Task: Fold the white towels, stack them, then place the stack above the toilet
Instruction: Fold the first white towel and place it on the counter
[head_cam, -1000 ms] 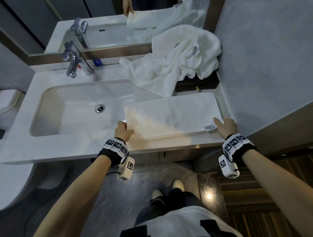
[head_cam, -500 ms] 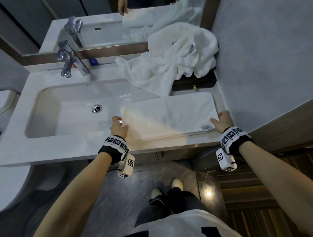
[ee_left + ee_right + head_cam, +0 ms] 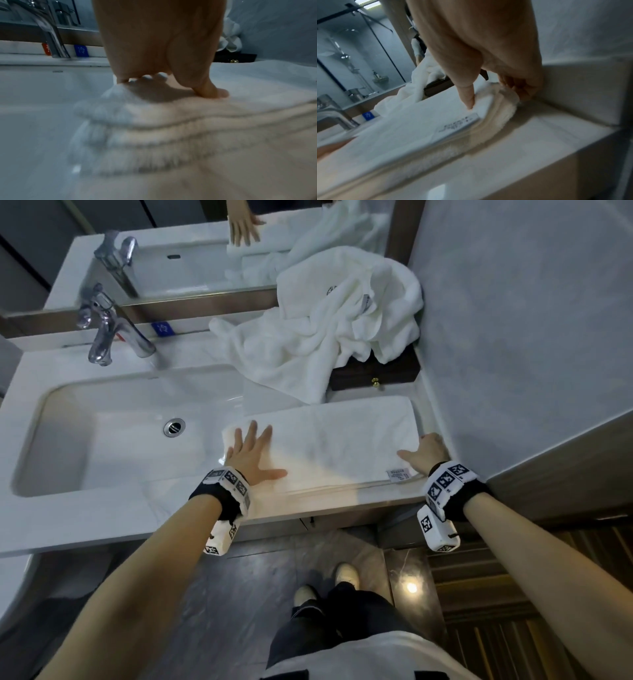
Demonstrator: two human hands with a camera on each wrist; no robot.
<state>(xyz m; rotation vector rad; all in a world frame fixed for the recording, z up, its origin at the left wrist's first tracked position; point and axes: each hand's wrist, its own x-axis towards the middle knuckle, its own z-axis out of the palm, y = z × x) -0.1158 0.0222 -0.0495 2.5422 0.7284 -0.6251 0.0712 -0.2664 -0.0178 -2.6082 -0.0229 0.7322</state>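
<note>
A folded white towel point(image 3: 342, 436) lies in several layers on the counter point(image 3: 102, 522) to the right of the basin. My left hand point(image 3: 252, 450) rests flat on the towel's left end, fingers spread and straight. The left wrist view shows this hand point(image 3: 163, 86) pressing the layered towel edge point(image 3: 171, 128). At the right end, beside the wall, my right hand point(image 3: 425, 451) pinches the towel. In the right wrist view its thumb point(image 3: 467, 97) lies on top by the label point(image 3: 458, 124), with the fingers curled round the end. A heap of unfolded white towels point(image 3: 342, 316) lies behind.
The heap rests partly on a dark wooden box point(image 3: 376, 374) at the back right. The sink basin point(image 3: 120, 433) and chrome faucet point(image 3: 106, 333) are to the left, with a mirror behind. A grey wall point(image 3: 513, 337) bounds the counter on the right. The toilet rim point(image 3: 13, 594) shows low left.
My left hand has let go of the towel's near left corner and now lies flat on top of it. My right hand has slid a little farther back along the right end.
</note>
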